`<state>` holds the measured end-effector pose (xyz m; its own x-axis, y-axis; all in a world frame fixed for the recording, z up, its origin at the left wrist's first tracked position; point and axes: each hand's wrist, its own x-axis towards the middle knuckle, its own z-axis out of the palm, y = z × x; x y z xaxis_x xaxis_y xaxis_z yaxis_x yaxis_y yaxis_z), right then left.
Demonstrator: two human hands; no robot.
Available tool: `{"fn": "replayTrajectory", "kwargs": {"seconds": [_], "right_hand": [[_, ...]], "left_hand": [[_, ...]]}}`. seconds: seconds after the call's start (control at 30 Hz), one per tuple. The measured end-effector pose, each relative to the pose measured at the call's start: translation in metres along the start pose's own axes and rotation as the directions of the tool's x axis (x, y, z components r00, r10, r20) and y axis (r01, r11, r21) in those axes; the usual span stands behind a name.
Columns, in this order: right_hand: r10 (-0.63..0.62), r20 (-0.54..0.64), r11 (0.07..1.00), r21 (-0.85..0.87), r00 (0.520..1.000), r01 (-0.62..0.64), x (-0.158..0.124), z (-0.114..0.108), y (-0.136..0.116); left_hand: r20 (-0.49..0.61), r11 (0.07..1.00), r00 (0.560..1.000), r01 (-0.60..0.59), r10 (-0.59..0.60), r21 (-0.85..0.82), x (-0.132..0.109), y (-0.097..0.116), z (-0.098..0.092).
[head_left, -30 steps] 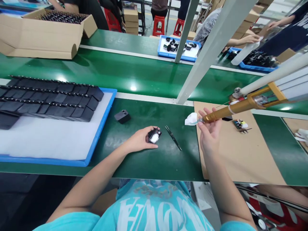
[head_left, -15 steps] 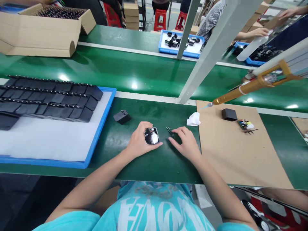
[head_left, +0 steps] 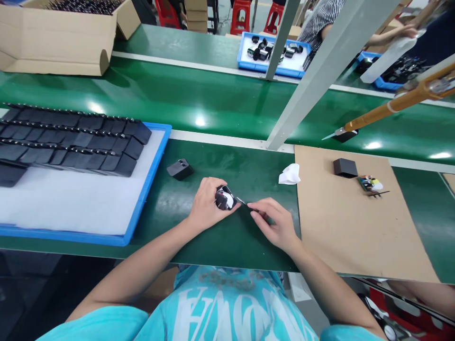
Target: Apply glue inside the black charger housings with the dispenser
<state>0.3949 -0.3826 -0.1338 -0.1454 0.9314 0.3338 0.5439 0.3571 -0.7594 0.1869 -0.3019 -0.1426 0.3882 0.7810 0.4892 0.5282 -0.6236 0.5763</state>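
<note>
Holding an open black case (head_left: pixel 219 202) above the table (head_left: pixel 213 248), the left hand (head_left: pixel 204 206) is curling its fingers around the side, and white material is showing inside. The right hand (head_left: pixel 273 222) is pinching a pair of tweezers (head_left: pixel 242 202) between its fingers, and the tips are pointing toward the case's near right edge; whether they are touching it, one cannot tell. A closed black block (head_left: pixel 180 169) is lying beyond the left hand, apart from it. Farther left, a blue tray (head_left: pixel 151 183) is carrying rows of black blocks (head_left: pixel 78 139). A crumpled white scrap (head_left: pixel 289 174) is resting beyond the right hand, beside a cardboard sheet (head_left: pixel 355 232). On that sheet, a black box (head_left: pixel 345 168) is sitting near a circuit board (head_left: pixel 370 183), while a gold tube (head_left: pixel 384 112) is hanging above the area behind them.
</note>
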Motion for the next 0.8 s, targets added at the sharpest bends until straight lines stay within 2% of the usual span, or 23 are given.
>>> {"fn": "replayTrajectory", "kwargs": {"seconds": [0.13,0.8], "right_hand": [[-0.031,-0.023,1.0,0.0,0.999,0.031,0.0,0.005,-0.006],[-0.035,-0.045,0.999,-0.027,0.998,0.034,0.002,0.015,-0.006]], "left_hand": [[-0.034,0.999,0.999,-0.033,0.033,0.018,0.001,0.003,-0.001],[-0.016,0.999,1.0,-0.002,0.003,0.048,-0.005,0.006,0.006]]}}
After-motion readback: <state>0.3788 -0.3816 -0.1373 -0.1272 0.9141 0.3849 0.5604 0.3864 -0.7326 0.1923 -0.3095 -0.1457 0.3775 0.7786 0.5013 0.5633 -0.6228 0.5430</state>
